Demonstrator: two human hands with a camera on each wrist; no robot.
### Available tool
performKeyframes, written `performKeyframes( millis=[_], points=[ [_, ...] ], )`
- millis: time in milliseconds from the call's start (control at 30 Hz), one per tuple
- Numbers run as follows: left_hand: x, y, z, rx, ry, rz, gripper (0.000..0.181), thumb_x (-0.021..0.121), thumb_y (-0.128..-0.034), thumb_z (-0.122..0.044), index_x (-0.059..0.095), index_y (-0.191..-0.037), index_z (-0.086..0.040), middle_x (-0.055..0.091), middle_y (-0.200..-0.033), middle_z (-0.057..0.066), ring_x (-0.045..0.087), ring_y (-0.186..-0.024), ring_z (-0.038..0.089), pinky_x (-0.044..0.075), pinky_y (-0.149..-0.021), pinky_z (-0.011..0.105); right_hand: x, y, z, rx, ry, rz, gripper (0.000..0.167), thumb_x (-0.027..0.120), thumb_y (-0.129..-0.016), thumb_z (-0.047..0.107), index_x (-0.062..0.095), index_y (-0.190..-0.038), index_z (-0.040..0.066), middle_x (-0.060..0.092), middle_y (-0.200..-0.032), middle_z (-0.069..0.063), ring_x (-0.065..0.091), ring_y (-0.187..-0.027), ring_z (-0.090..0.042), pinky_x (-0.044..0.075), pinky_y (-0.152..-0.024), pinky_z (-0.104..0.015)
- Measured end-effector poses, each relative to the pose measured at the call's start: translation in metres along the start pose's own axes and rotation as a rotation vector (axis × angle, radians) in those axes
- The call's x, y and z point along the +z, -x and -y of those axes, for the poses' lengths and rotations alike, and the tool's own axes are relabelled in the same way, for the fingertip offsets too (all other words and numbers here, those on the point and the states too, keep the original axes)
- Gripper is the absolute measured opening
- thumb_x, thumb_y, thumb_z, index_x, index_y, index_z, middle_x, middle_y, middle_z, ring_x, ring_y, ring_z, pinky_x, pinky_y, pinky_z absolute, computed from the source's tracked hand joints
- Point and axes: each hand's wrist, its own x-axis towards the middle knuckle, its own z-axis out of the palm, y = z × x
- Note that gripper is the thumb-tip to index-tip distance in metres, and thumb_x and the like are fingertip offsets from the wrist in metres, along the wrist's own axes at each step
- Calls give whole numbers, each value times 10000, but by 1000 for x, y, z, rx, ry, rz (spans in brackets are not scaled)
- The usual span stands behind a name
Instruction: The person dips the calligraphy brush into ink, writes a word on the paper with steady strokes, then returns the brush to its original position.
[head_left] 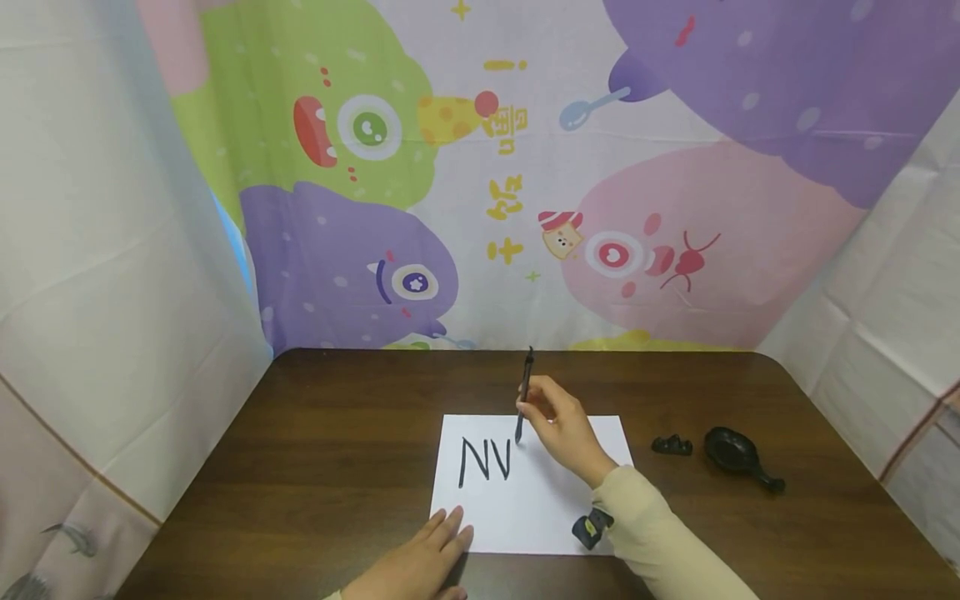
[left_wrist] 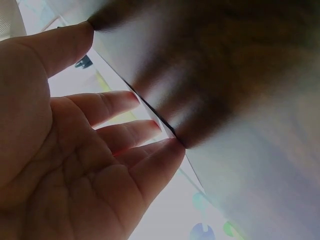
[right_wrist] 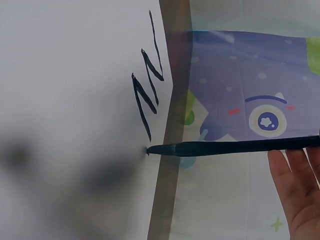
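"Inspecting your right hand [head_left: 564, 425] first: what does it hold?"

"Your thumb and fingers pinch a slim black writing brush [head_left: 525, 392], near upright, over a white rectangular sheet of paper [head_left: 517, 523]. The tip is just right of the last stroke; whether it touches the surface, I cannot tell."

"And your left?"

"Your left hand [head_left: 420, 560] grasps nothing. Its fingers are extended and slightly apart, fingertips on the sheet's near left edge."

"Surroundings and obstructions?"

"Your right hand and beige sleeve [head_left: 667, 533] cover part of the sheet's right side; a black wrist-worn device [head_left: 592, 528] hides some of its near right portion. Right of the sheet, on your dark brown wood-grain table [head_left: 322, 475], a small black rest with a bumpy top [head_left: 671, 445] sits beside a round black dish with a handle [head_left: 731, 450]. Behind the table hangs a cloth backdrop printed with green, purple and pink cartoon monsters [head_left: 465, 308]."

"Legible writing?"

"On your sheet, two black brushed letters [head_left: 476, 459], reading N and V. On the backdrop, yellow Chinese characters [head_left: 506, 197] lie sideways in a column with an exclamation mark; the first two appear to be 干饭, the third I cannot read with certainty."
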Motion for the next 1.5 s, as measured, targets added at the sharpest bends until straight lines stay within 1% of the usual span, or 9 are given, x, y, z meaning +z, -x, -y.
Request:
performKeyframes(
  millis=[233,400,600,667,767,900,1000,1233,1500],
  points=[
    [-1,0,-1,-10,14,12,664,633,-898,-440,475,-1452,-110,398,-1545,164,379,-1419,389,448,-1054,533,-1,1,1,5,-4,15,184,666,-913,80,604,-1079,129,701,-902,-33,676,-855,-143,571,-732,-254],
    [-1,0,-1,-7,5,3,662,631,-896,-444,481,-1447,-109,402,-1542,166,384,-1416,389,459,-1041,535,-2,2,2,26,-2,22,185,660,-920,101,603,-1092,139,704,-900,-33,660,-826,-144,546,-714,-236],
    [-1,1,-1,6,0,-15,661,627,-895,-445,488,-1439,-96,411,-1534,177,395,-1406,397,464,-1038,530,-2,3,4,67,10,35,211,652,-913,38,594,-1113,72,712,-904,-119,668,-804,-223,541,-692,-238],
    [-1,1,-1,9,3,-17,662,627,-895,-443,488,-1439,-91,411,-1532,182,395,-1404,402,462,-1039,533,-2,3,7,77,5,44,211,645,-911,12,591,-1113,41,707,-902,-150,677,-804,-261,554,-696,-247],
    [-2,1,-1,5,9,-10,664,629,-895,-440,484,-1442,-91,405,-1536,183,389,-1407,404,454,-1046,537,-6,2,20,87,-10,57,201,634,-911,-12,585,-1104,12,694,-894,-178,684,-798,-306,561,-698,-255],
    [-2,1,-2,-5,14,1,665,629,-896,-440,481,-1446,-98,401,-1540,175,384,-1413,398,447,-1052,539,-12,2,38,98,-21,69,187,627,-913,-18,579,-1092,4,678,-885,-191,684,-789,-347,547,-681,-243],
    [-2,0,-2,-10,17,5,664,631,-895,-439,482,-1446,-101,403,-1540,172,384,-1414,396,450,-1047,543,-14,3,43,108,-34,77,187,625,-912,-22,576,-1091,-3,674,-891,-197,687,-807,-369,558,-690,-244],
    [-1,0,-2,-11,22,10,665,630,-896,-439,476,-1451,-107,397,-1545,169,378,-1418,394,451,-1045,546,-15,5,40,127,-73,99,187,619,-917,-23,563,-1094,-3,643,-890,-180,699,-867,-365,590,-729,-250],
    [-1,0,-2,-16,28,11,667,636,-893,-433,474,-1452,-106,392,-1547,171,372,-1420,397,452,-1043,549,-17,7,42,100,-86,103,184,628,-907,-33,558,-1076,-17,625,-853,-173,694,-812,-368,603,-686,-314]
  ],
)
